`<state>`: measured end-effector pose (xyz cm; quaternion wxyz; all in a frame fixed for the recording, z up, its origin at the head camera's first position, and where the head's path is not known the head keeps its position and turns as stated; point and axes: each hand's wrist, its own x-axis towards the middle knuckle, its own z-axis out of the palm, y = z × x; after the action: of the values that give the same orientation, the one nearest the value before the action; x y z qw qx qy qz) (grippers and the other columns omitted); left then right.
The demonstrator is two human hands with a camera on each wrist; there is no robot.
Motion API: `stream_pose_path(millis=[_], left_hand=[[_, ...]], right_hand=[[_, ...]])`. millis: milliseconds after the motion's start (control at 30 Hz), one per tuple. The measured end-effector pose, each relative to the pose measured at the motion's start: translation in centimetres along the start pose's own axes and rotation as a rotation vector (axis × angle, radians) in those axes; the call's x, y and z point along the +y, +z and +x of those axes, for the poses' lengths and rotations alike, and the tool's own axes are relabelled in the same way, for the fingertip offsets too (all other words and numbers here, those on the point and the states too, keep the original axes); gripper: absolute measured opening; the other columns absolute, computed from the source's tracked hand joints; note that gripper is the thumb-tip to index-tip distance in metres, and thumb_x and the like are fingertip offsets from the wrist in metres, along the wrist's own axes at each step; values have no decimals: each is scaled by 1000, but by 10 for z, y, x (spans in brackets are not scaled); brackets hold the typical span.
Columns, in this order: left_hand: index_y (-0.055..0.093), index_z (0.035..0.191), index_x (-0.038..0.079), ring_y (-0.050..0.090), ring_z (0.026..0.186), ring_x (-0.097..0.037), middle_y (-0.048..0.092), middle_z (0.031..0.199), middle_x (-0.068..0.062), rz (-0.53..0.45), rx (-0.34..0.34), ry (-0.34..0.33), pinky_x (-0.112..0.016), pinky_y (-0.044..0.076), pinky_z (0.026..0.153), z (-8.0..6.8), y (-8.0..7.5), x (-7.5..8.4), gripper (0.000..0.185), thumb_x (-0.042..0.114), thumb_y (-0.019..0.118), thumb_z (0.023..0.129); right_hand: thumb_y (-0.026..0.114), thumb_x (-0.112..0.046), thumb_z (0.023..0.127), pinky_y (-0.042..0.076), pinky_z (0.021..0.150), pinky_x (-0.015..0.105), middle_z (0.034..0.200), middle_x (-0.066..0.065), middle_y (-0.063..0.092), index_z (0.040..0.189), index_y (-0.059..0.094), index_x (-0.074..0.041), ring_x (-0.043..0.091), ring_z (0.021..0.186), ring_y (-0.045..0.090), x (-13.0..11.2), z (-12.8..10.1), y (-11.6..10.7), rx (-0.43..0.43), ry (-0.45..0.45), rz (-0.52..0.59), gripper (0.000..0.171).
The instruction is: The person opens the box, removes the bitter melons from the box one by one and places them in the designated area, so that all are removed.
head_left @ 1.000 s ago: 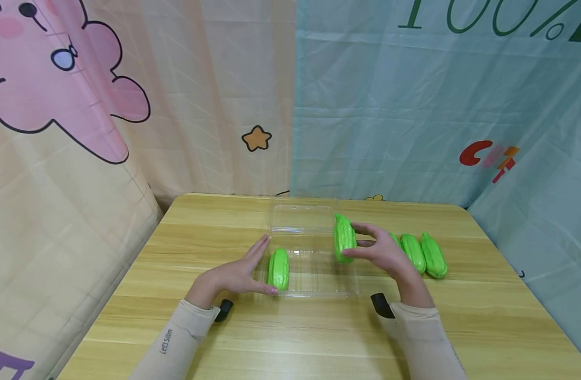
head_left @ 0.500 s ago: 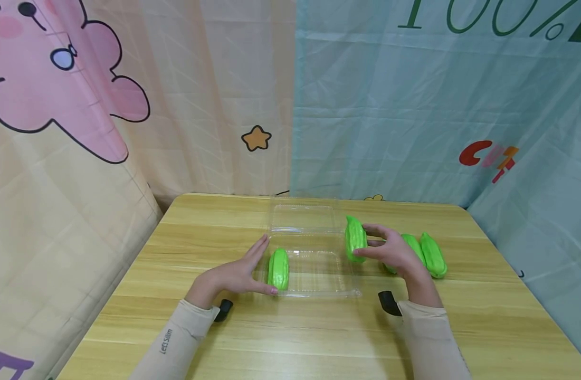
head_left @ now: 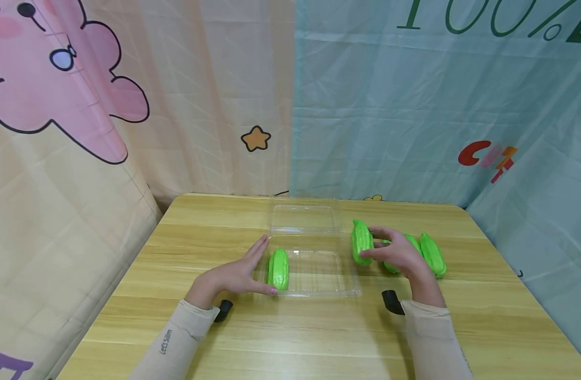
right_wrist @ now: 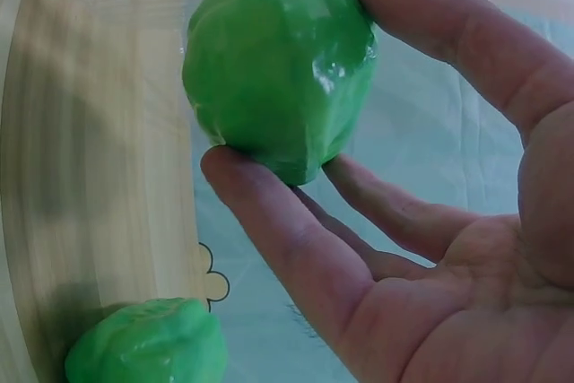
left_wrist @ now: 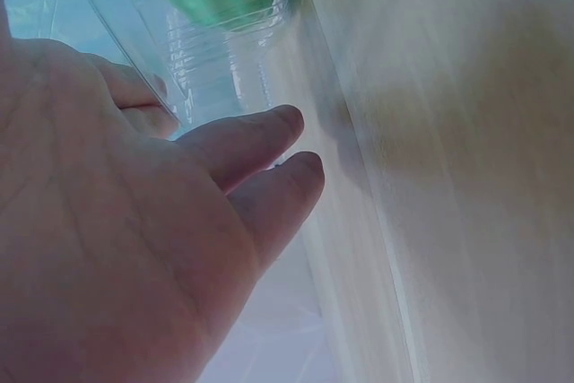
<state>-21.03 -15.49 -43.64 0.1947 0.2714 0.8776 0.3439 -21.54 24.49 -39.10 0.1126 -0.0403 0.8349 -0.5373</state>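
A clear plastic clamshell box lies with its lid folded back at the middle of the table. Inside its left end sits a green bitter melon. My left hand spreads straight fingers and thumb along the box's left side, and the left wrist view has its fingers beside the clear wall. Just off the box's right edge, my right hand pinches another bitter melon between thumb and fingertips. The right wrist view shows this melon end-on, apart from the table.
Several more bitter melons lie in a row to the right, partly behind the right hand. The wooden table reaches back to printed curtains hanging behind and at both sides.
My right hand has moved a short way to the right with the bitter melon, from over the box's right edge to beyond it. My left hand and the box stay nearly still.
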Motion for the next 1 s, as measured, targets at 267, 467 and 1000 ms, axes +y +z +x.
stream_pose_path(millis=[267, 467, 1000], left_hand=[[-16, 160, 13, -8, 151, -27, -21, 166, -5, 9, -1, 5, -50, 15, 120, 0, 0, 0, 132, 56, 80, 80], [-16, 160, 13, -8, 151, -27, -21, 166, -5, 12, -1, 8, -49, 15, 120, 1, 0, 0, 132, 55, 80, 81], [-16, 160, 13, -8, 151, -27, -22, 166, -5, 13, -2, -1, -50, 15, 119, 0, 0, 1, 131, 55, 80, 81]], right_hand=[[84, -17, 83, 45, 102, 52, 153, 28, 36, 153, 34, 4, 48, 138, 37, 5, -2, -4, 25, 38, -73, 89], [84, -18, 83, 46, 100, 53, 152, 31, 34, 154, 32, 6, 47, 135, 40, 8, -3, -8, 29, 85, -124, 91], [85, -18, 81, 47, 96, 54, 151, 33, 33, 153, 31, 8, 46, 125, 48, 11, -2, -11, 48, 132, -247, 94]])
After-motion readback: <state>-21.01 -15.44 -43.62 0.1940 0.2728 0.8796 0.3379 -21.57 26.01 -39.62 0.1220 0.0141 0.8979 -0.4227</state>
